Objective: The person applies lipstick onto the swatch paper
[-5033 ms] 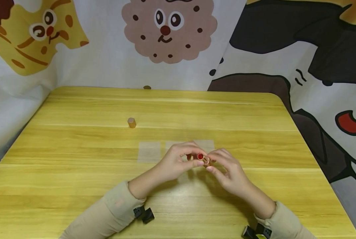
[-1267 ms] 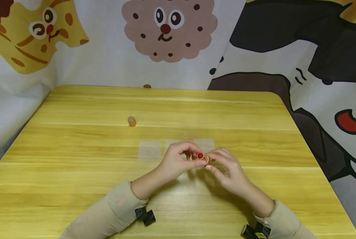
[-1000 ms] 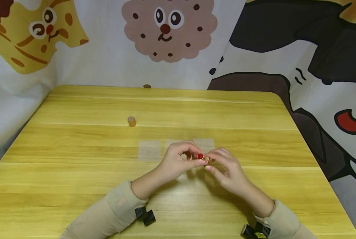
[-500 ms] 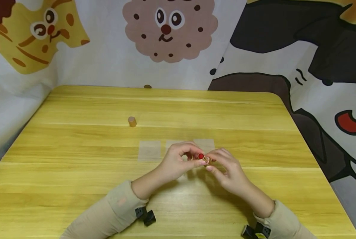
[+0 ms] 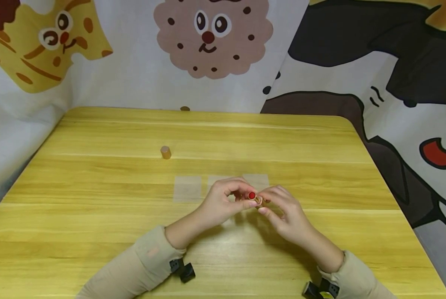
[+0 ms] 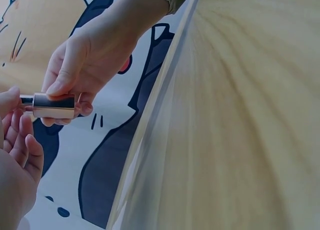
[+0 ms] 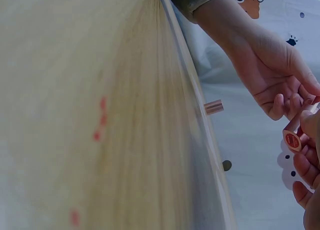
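An uncapped lipstick (image 5: 252, 195) with a red tip and a shiny rose-gold tube is held between both hands above the table. My left hand (image 5: 223, 198) pinches its upper end between thumb and fingers. My right hand (image 5: 290, 216) grips the lower part of the tube (image 6: 54, 105), as the left wrist view shows from the side. A round red label marks the tube's base (image 7: 292, 140) in the right wrist view. Farther back on the left, a small rose-gold cap (image 5: 165, 153) stands upright on the table, apart from both hands.
The yellow wood-grain table (image 5: 95, 232) ends at a cartoon-print cloth (image 5: 133, 54). Pale translucent squares lie on it: a left one (image 5: 187, 189), a right one (image 5: 257, 181), and one partly hidden by my left hand. Red marks (image 7: 102, 117) show in the right wrist view.
Compared with five seconds ago, my left forearm sits slightly farther right and the lipstick's red tip looks brighter. Both hands still hold the lipstick in nearly the same place; the cap is unmoved.
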`<state>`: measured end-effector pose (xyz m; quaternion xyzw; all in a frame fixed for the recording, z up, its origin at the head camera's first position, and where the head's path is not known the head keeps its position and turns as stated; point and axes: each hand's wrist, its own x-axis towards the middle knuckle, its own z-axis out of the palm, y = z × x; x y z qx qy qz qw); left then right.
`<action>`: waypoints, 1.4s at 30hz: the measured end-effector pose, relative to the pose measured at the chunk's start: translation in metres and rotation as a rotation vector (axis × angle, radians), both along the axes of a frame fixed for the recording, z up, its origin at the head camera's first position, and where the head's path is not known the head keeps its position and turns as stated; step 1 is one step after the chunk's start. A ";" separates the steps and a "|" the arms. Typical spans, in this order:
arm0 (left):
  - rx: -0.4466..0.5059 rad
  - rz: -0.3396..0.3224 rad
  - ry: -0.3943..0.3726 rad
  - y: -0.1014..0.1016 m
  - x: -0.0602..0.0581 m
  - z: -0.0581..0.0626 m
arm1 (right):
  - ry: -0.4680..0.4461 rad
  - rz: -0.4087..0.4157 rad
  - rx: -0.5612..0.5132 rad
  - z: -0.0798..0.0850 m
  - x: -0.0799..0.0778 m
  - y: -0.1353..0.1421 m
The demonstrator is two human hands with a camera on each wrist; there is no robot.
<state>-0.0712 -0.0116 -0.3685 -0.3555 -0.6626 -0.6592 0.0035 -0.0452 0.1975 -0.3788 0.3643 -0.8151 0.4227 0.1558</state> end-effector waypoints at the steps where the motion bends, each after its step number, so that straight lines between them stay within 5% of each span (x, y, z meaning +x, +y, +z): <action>1: 0.001 -0.002 0.000 0.000 0.000 0.000 | 0.001 0.001 0.000 0.000 0.000 0.000; 42: -0.066 -0.072 -0.010 -0.002 -0.002 -0.002 | -0.028 0.007 -0.006 0.000 0.001 0.000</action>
